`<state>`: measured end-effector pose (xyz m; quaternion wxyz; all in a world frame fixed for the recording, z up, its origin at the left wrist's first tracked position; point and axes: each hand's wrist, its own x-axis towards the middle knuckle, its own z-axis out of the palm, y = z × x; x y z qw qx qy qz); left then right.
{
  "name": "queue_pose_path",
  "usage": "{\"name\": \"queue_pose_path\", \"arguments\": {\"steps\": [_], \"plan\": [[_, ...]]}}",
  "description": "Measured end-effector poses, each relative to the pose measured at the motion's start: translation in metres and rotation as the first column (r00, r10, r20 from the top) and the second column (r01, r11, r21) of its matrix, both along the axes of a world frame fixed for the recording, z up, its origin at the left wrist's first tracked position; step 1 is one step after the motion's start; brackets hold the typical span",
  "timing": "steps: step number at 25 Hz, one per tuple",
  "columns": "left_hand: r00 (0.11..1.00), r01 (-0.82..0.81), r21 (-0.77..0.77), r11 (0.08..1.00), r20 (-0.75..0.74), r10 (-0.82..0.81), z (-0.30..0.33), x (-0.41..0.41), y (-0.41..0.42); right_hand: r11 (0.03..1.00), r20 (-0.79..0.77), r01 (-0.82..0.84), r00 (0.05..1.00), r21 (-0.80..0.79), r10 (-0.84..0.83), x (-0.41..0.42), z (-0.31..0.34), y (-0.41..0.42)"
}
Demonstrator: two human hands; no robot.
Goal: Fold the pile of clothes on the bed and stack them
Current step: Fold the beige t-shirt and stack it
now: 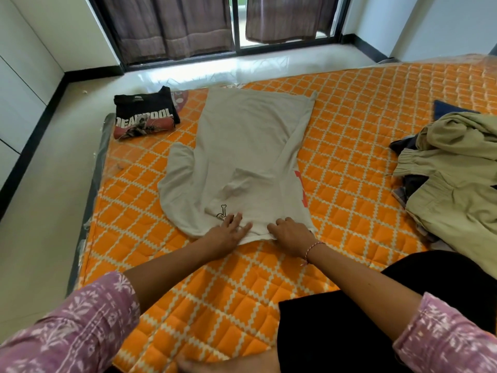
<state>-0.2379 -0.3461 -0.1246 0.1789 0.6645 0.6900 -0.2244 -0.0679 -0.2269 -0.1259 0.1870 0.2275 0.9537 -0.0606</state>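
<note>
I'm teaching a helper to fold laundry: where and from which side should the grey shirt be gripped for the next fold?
Probably the near edge of the grey shirt, one corner per hand, from the person's side. The shirt lies flat and long, one side already folded in, and the left hand and right hand rest there.

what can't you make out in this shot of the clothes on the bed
Head view:
- Beige shirt: its front print is folded under; only a small drawing shows beside the left hand.
- Unfolded pile: cut off by the right edge, lower garments buried.
- Folded black t-shirt: anything beneath it is hidden.
- Right hand: palm hidden.
</note>
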Motion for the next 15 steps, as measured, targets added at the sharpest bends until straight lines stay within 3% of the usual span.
{"name": "queue_pose_path", "arguments": {"steps": [3,7,10,12,13,15], "plan": [[0.999,0.023,-0.164,0.986,0.038,-0.017,0.011,0.013,-0.002,0.979,0.107,0.009,0.994,-0.206,0.014,-0.004,0.011,0.006],[0.997,0.044,-0.396,0.917,0.072,-0.017,0.027,0.041,-0.007,0.935,0.287,-0.05,0.945,-0.352,0.158,0.01,0.014,-0.004],[0.998,-0.013,-0.527,0.849,0.047,0.044,0.039,0.059,0.003,0.829,0.487,0.179,0.864,-0.53,0.125,0.01,0.028,0.001],[0.997,-0.038,-0.48,0.876,0.04,0.065,0.054,0.057,0.029,0.704,0.521,0.361,0.853,-0.611,0.015,0.005,0.038,0.021],[0.995,-0.054,-0.389,0.92,0.059,0.084,0.058,0.054,0.047,0.669,0.461,0.395,0.883,-0.63,-0.087,0.003,0.039,0.037],[0.983,-0.128,-0.103,0.986,0.118,0.14,0.056,0.042,0.09,0.678,0.2,0.409,0.908,-0.611,-0.368,-0.003,0.037,0.078]]}}
